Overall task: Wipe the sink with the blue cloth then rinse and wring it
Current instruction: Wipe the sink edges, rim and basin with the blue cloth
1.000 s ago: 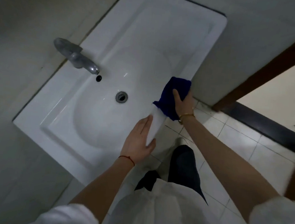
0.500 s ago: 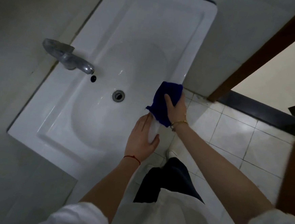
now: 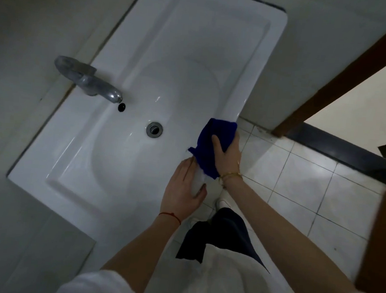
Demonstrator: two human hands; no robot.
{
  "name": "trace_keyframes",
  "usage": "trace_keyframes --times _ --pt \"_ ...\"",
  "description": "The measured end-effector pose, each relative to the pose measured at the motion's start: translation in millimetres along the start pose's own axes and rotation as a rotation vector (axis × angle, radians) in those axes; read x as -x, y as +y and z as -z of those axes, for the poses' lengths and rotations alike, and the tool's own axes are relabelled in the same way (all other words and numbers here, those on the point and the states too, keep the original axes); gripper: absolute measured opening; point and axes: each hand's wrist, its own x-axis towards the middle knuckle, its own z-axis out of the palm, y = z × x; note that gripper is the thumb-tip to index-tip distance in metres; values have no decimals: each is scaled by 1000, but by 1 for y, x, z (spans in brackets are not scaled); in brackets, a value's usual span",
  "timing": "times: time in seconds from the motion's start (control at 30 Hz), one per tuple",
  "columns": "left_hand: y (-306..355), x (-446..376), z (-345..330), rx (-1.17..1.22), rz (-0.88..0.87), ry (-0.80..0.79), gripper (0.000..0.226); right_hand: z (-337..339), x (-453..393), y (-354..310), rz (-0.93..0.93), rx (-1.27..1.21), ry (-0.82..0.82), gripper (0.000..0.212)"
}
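So from the head cam, looking straight down: the white ceramic sink (image 3: 171,52) fills most of the shot, with the chrome tap (image 3: 88,80) on its wall side, the little overflow hole (image 3: 121,106) just under the spout and the drain (image 3: 154,129) in the middle of the basin. No water running that I can see.

The blue cloth (image 3: 208,145) is bunched up on the front rim of the sink, right at the near edge by the tiled floor (image 3: 299,189). The right hand (image 3: 227,153) is clamped over it, thumb lying across the top of the cloth and the fingers wrapped down over the outer edge of the rim, so the cloth is pressed between palm and ceramic. A gold bracelet (image 3: 230,175) sits on that wrist.

The left hand (image 3: 184,189) lies flat just beside it on the same rim, fingers straight-ish and thumb hooked round the edge, holding nothing, just bracing. Its fingertips are about touching the cloth's loose corner. Red string (image 3: 170,215) on that wrist.

My read: this is the wiping step, working along the front edge. Rinse and wring haven't started, tap looks untouched. Next move probably needs the cloth dragged along the rest of the rim and into the basin with steady pressure, then a reach over to the tap.
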Motion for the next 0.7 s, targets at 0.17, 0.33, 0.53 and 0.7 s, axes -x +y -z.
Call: trace_keyframes --times 0.17,0.33,0.53,0.7 --pt "1 4 1 -54 -8 23 78 13 -72 -38 16 53 67 64" --pt "2 3 2 -71 -7 1 78 3 -57 -29 47 38 122 62" --pt "0 2 -1 -66 -23 8 79 0 -17 -6 -16 -3 42 68" --pt "7 -14 0 -119 -29 29 78 15 -73 -38 4 73 54 68"
